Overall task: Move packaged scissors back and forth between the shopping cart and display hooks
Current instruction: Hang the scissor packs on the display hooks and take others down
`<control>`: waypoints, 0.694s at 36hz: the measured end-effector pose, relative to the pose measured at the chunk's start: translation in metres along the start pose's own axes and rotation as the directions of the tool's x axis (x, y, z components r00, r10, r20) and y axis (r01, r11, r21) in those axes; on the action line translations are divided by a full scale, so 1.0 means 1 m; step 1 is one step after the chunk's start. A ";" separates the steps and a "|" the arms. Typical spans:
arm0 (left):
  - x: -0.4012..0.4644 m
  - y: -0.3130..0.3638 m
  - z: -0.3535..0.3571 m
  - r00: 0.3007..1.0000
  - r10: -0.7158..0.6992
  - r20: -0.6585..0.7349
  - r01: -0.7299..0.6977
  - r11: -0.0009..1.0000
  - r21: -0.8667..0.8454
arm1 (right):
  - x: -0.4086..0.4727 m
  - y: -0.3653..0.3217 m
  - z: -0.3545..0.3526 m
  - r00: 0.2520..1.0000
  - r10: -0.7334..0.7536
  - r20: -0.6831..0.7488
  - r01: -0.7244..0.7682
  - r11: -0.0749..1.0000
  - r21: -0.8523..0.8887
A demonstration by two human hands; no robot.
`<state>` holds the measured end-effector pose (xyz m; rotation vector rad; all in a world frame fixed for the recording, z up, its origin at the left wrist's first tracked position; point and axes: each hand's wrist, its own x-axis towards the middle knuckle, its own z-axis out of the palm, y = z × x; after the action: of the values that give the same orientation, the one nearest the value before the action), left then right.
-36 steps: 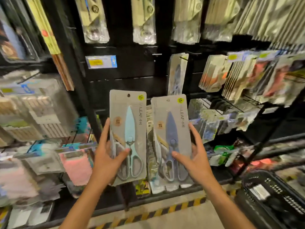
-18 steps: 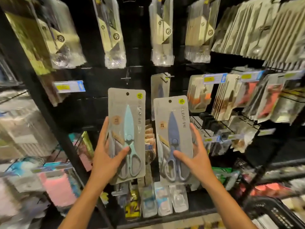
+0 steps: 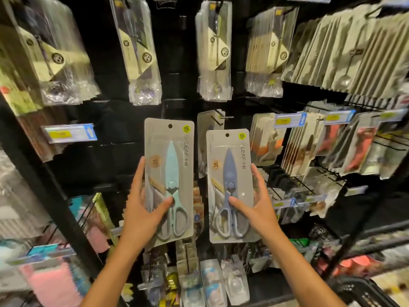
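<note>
- Two packaged scissors were held up, upright and side by side, in front of a black display wall (image 3: 106, 111).
- The left hand (image 3: 141, 209) was closed around the lower left edge of the teal scissors pack (image 3: 169, 173), thumb pressed across the front near the pivot, fingers behind the card.
- The right hand (image 3: 254, 209) gripped the lower right edge of the blue scissors pack (image 3: 229, 185) in the same way, thumb on the front just below the pivot.
- The teal pack was held slightly higher than the blue one; the two cards were near each other but not touching.
- Each card's hang hole at the top was seen unthreaded, clear of any hook.
- A display hook (image 3: 221, 117) was noted just above and between the packs, with one similar pack (image 3: 204, 138) hanging on it behind the blue pack.
- Rows of other packaged utensils (image 3: 141, 52) were hung across the upper wall; yellow-and-blue price tags (image 3: 68, 134) were seen on hook ends.
- A dark cart rim (image 3: 363, 289) was partly visible at the lower right corner, blurred.
</note>
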<state>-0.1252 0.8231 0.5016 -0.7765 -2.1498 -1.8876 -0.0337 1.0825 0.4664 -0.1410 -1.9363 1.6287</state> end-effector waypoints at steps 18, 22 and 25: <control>0.029 0.002 0.029 0.997 0.043 -0.064 -0.040 0.999 0.037 | 0.060 0.026 -0.008 0.997 -0.012 0.075 0.006 0.996 0.084; 0.031 0.000 0.036 0.996 0.038 -0.082 -0.034 0.998 0.055 | 0.068 0.028 -0.011 0.993 -0.022 0.118 0.013 0.997 0.076; 0.033 -0.003 0.038 0.995 0.046 -0.086 -0.041 0.997 0.065 | 0.074 0.032 -0.011 0.990 -0.018 0.141 0.011 0.998 0.054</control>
<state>-0.1465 0.8683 0.5073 -0.7086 -2.1116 -1.7883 -0.0974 1.1324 0.4650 0.0099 -1.9909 1.7200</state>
